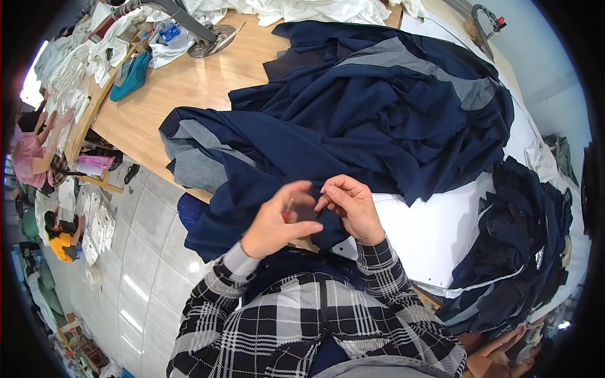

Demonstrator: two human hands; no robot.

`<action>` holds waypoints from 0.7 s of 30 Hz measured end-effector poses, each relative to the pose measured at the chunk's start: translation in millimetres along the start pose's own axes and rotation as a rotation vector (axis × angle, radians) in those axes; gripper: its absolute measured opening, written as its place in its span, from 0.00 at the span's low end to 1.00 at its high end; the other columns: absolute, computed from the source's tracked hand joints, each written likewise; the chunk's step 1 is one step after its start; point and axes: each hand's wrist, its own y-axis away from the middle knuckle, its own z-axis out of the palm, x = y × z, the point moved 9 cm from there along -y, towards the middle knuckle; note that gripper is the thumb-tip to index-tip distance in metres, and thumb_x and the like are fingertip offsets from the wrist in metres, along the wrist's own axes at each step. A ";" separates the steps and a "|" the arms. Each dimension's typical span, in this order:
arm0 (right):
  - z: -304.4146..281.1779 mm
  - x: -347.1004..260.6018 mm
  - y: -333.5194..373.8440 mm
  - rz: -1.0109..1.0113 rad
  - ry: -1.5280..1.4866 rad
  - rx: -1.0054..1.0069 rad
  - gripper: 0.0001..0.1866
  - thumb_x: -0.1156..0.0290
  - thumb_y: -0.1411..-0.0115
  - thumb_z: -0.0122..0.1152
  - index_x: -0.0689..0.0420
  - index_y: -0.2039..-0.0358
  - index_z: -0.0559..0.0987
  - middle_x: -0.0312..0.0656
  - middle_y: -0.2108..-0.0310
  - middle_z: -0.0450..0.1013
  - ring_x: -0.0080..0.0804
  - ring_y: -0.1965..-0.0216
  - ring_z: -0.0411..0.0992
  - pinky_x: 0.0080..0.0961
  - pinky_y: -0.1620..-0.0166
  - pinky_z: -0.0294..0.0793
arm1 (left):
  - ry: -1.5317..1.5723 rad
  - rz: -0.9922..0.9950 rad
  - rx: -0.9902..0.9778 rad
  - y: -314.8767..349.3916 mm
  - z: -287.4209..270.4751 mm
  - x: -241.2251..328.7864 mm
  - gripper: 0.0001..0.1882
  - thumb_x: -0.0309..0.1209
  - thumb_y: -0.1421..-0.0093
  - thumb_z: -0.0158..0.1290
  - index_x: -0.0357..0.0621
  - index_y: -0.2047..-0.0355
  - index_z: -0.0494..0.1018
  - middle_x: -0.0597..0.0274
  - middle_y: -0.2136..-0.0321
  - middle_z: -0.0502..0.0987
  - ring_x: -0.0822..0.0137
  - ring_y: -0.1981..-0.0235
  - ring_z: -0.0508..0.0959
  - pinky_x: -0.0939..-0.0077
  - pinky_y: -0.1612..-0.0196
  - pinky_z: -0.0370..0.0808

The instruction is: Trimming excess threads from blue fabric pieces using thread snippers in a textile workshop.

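Observation:
My left hand (pixel 271 223) is raised in front of my body, its thumb stretched out and its curved fingers smeared by motion. A small red object (pixel 287 217) shows between the fingers and palm; its kind cannot be made out. Close beside it, my right hand (pixel 354 206) has thumb and fingertips pinched together. Whatever is in that pinch is too small to name. Under and beyond both hands lies a heap of dark navy cloth (pixel 365 120) with grey panels (pixel 201 167). Part of this cloth hangs over the near table edge beside my left forearm.
A wooden table (pixel 183 88) carries a metal stand (pixel 205 44), a teal case (pixel 130 75) and white cloth (pixel 290 9). More dark garments (pixel 513 246) are piled at the right beside a white surface (pixel 419 236). People work at the far left and lower right.

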 end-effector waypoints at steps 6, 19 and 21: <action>-27.1 -58.9 62.7 -0.383 0.268 -0.058 0.04 0.78 0.43 0.53 0.64 0.70 0.76 0.44 0.72 0.75 0.26 0.69 0.73 0.20 0.65 0.71 | 0.215 -0.143 0.165 -0.9 -13.0 -21.8 0.09 0.22 0.46 0.57 0.36 0.64 0.73 0.71 0.75 0.74 0.83 0.74 0.70 0.89 0.69 0.68; -4.8 -26.7 20.8 -0.226 0.379 0.119 0.08 0.85 0.48 0.54 0.63 0.66 0.77 0.34 0.69 0.67 0.17 0.76 0.70 0.12 0.75 0.70 | -0.368 0.331 0.227 9.2 -4.3 25.7 0.07 0.19 0.49 0.56 0.35 0.67 0.76 0.64 0.71 0.74 0.79 0.77 0.71 0.87 0.75 0.66; -8.5 -27.5 18.8 -0.340 0.339 0.191 0.08 0.87 0.49 0.53 0.63 0.69 0.75 0.35 0.67 0.66 0.16 0.74 0.69 0.12 0.73 0.69 | -0.596 0.525 0.292 19.7 3.7 42.8 0.08 0.17 0.50 0.56 0.37 0.67 0.76 0.62 0.71 0.74 0.76 0.79 0.72 0.85 0.78 0.66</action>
